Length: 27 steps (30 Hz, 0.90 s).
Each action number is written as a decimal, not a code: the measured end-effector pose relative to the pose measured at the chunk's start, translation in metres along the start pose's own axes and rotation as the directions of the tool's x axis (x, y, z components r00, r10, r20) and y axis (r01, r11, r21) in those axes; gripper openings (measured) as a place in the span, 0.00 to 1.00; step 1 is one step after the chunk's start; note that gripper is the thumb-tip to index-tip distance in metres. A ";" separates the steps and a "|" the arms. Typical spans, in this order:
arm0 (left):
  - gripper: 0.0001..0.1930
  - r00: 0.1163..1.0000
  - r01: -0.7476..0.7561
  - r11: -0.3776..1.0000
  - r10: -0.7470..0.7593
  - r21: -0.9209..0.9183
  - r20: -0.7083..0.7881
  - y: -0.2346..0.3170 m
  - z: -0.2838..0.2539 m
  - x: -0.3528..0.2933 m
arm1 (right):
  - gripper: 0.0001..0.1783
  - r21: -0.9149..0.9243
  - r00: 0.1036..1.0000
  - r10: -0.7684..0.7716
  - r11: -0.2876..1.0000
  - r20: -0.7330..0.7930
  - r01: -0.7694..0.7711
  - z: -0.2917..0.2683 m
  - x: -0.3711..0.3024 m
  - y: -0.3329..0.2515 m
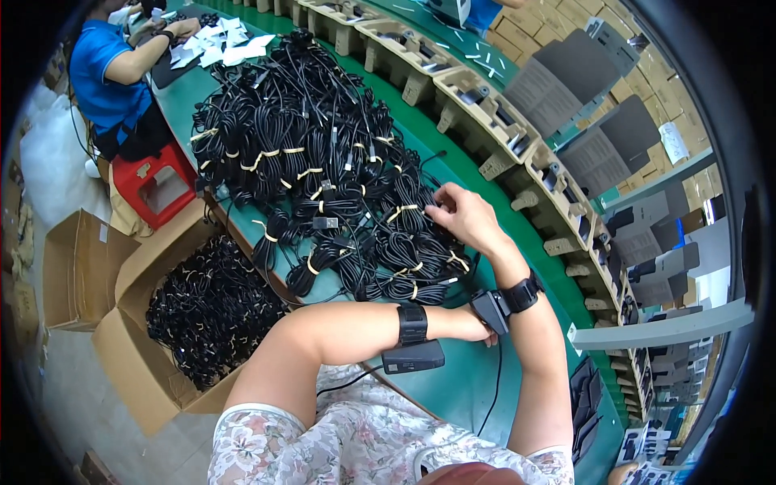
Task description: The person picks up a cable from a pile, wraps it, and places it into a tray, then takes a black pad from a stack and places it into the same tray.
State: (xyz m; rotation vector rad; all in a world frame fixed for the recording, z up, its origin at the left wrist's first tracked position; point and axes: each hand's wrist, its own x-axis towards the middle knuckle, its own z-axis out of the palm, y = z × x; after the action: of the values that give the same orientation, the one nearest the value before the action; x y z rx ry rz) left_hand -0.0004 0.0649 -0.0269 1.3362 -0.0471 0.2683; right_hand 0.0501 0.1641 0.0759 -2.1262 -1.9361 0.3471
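A large heap of black cable bundles (299,162), tied with pale bands and some showing USB plugs, lies on the green table (461,372). My right hand (469,217) reaches to the heap's right edge, its thumb and forefinger bent against a coiled cable bundle (404,217). My left forearm crosses in front of me under the right one. At its end, my left hand (483,325) is low over the table, mostly covered by the black box strapped to my right wrist (490,311). Only a few of its fingertips show, so what it holds is hidden.
An open carton (145,356) full of black cables stands at left, near a red stool (158,182). Beyond the table runs a row of moulded trays (485,105) with dark parts. At upper left a person in blue (113,73) handles white papers (222,44).
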 end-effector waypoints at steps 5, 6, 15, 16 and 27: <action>0.06 0.996 0.085 0.996 -0.085 0.009 0.012 0.003 0.007 -0.001 | 0.19 0.377 0.995 -0.039 0.926 0.092 0.001 -0.015 -0.013 -0.006; 0.06 0.997 0.078 0.997 -0.078 -0.007 0.022 0.002 0.009 0.000 | 0.19 0.370 0.991 -0.012 0.928 0.131 -0.038 -0.017 -0.015 -0.006; 0.09 0.999 0.041 0.990 -0.042 0.135 0.006 0.035 0.021 -0.013 | 0.13 0.845 0.963 0.066 0.497 -0.262 0.196 -0.048 -0.084 -0.010; 0.09 0.999 0.032 0.989 -0.034 0.145 0.011 0.043 0.024 -0.014 | 0.12 0.863 0.945 0.117 0.452 -0.307 0.224 -0.059 -0.100 -0.008; 0.21 0.575 -0.423 0.390 0.813 0.818 -0.091 0.114 0.035 -0.029 | 0.07 0.113 0.836 0.071 0.994 -0.544 -0.012 -0.076 -0.219 0.059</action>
State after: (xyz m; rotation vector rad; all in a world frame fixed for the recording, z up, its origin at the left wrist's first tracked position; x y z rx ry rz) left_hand -0.0489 0.0503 0.0848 1.9774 -0.0403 1.4684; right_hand 0.1104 -0.0613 0.1303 -1.9218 -1.5025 -0.1476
